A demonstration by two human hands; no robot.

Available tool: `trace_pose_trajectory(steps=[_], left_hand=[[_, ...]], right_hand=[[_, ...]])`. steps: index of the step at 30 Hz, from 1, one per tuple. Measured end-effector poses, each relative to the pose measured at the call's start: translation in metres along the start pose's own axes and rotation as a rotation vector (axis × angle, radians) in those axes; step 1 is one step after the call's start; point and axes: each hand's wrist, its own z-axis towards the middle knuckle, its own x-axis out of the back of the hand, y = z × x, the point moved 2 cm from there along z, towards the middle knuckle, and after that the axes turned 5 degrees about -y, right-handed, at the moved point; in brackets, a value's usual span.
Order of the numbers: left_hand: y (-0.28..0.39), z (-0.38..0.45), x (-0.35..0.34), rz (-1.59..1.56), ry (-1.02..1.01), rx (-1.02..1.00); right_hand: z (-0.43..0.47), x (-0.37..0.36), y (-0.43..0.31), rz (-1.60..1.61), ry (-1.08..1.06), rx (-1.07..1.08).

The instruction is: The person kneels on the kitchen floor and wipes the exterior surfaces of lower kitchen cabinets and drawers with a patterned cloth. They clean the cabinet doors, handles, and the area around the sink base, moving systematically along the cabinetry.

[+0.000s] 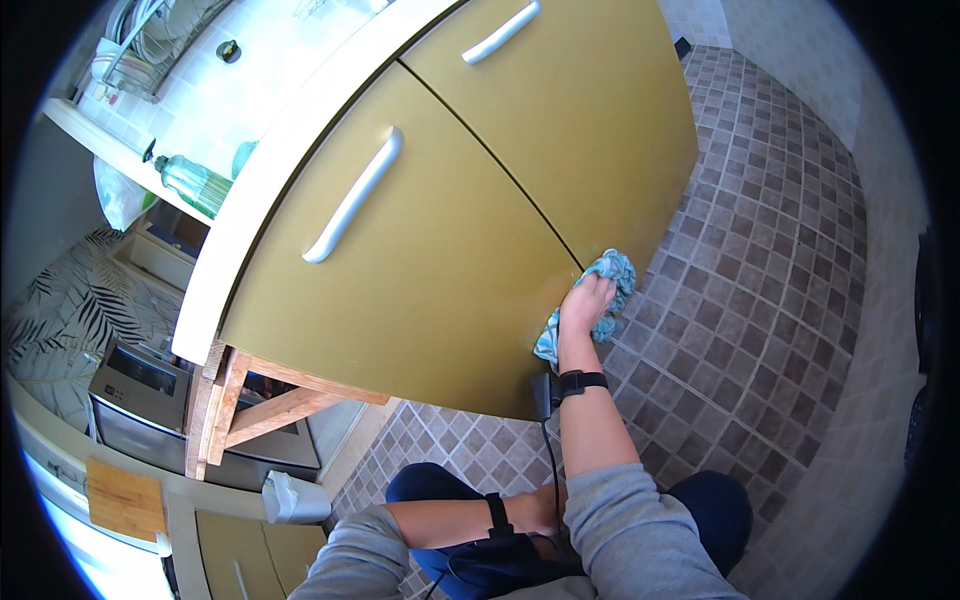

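Note:
My right hand [589, 300] presses a blue-and-white patterned cloth [616, 271] against the bottom of a gold cabinet door [405, 300], close to the seam with the neighbouring door [570, 127]. The cloth is bunched under and around the fingers. On that wrist, a black strap [583, 382] carries a small device with a cable hanging from it. My left hand [546, 510] is down by my knees, partly covered by my right sleeve, so its fingers cannot be made out. Each door has a silver bar handle [354, 196].
Small brown floor tiles [720, 300] spread right of the cabinet to a pale wall [817, 420]. Above the doors, a white countertop [300, 112] holds a green pump bottle [196, 184] and dish rack [154, 52]. A wooden frame [225, 409] and white bin [296, 496] stand left.

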Motion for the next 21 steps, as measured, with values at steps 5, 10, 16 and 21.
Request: trace_pose_trajectory(steps=[5, 10, 16, 21], left_hand=[[-0.012, -0.009, -0.004, -0.022, -0.035, -0.002], [-0.015, -0.006, -0.003, -0.101, -0.052, -0.050], [-0.012, -0.003, -0.006, -0.169, -0.034, -0.088], [-0.010, -0.007, -0.012, -0.226, -0.076, -0.036]], right_hand=[[-0.082, -0.019, -0.151, -0.026, -0.055, 0.976], [-0.108, -0.010, -0.227, 0.265, -0.386, 1.271], [0.014, -0.007, -0.066, -0.005, -0.075, 0.749], [0.042, 0.005, 0.116, -0.069, -0.031, 0.190]])
